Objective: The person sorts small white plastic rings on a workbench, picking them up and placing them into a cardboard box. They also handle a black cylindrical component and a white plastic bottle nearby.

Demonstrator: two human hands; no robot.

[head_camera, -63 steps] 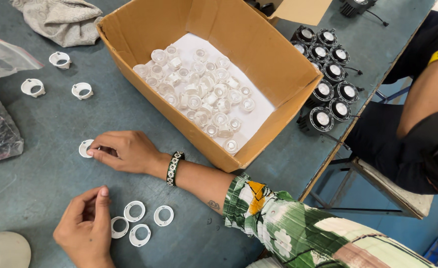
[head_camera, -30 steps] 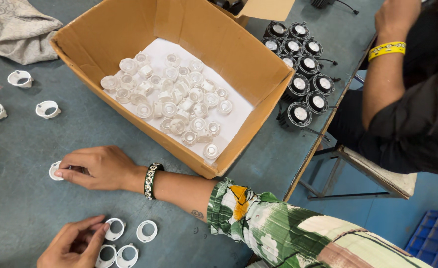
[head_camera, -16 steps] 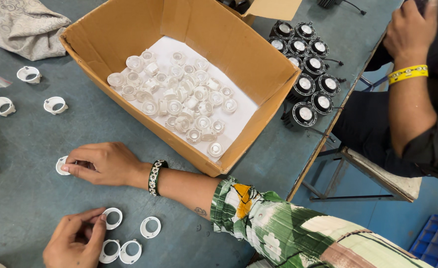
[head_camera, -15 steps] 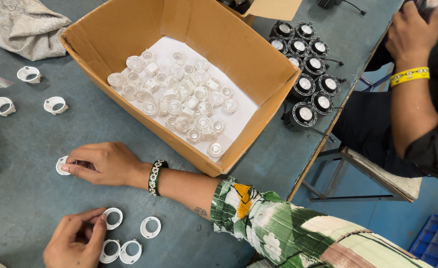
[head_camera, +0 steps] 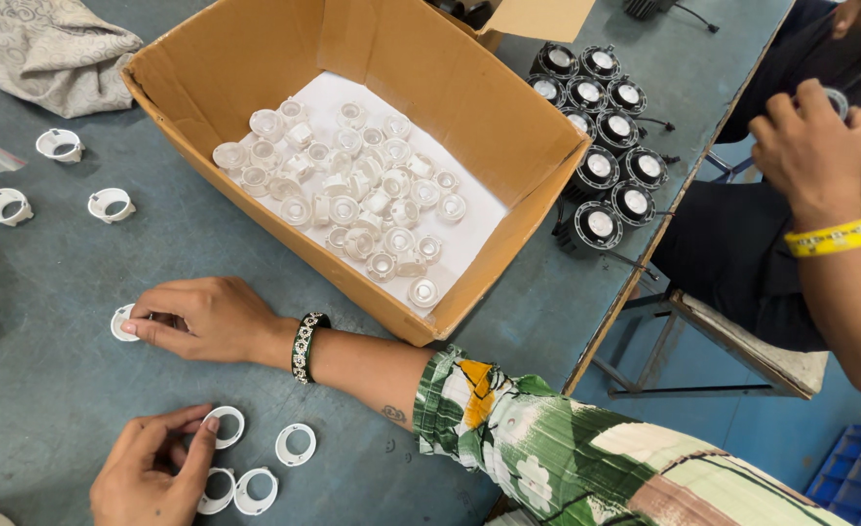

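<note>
My right hand (head_camera: 201, 318) reaches across the grey-blue table from a green patterned sleeve and wears a beaded bracelet. Its fingertips pinch a small white plastic ring (head_camera: 120, 323) lying flat on the table. My left hand (head_camera: 150, 475) is at the bottom edge, with thumb and forefinger closed on another white ring (head_camera: 228, 426). Three more white rings lie beside it: one (head_camera: 296, 443) to the right and two (head_camera: 253, 490) just under the fingers.
An open cardboard box (head_camera: 420, 88) holds several clear lens caps (head_camera: 352, 190) on white paper. Black round lamp units (head_camera: 601, 146) stand by the table's right edge. Three white holders (head_camera: 60, 146), a cloth (head_camera: 45, 44) and a plastic bag lie far left. A co-worker's hand (head_camera: 810, 146) with a yellow wristband is at right.
My right hand has stayed on its ring. My left hand has shifted onto the upper ring of the group. The co-worker's hand has come lower.
</note>
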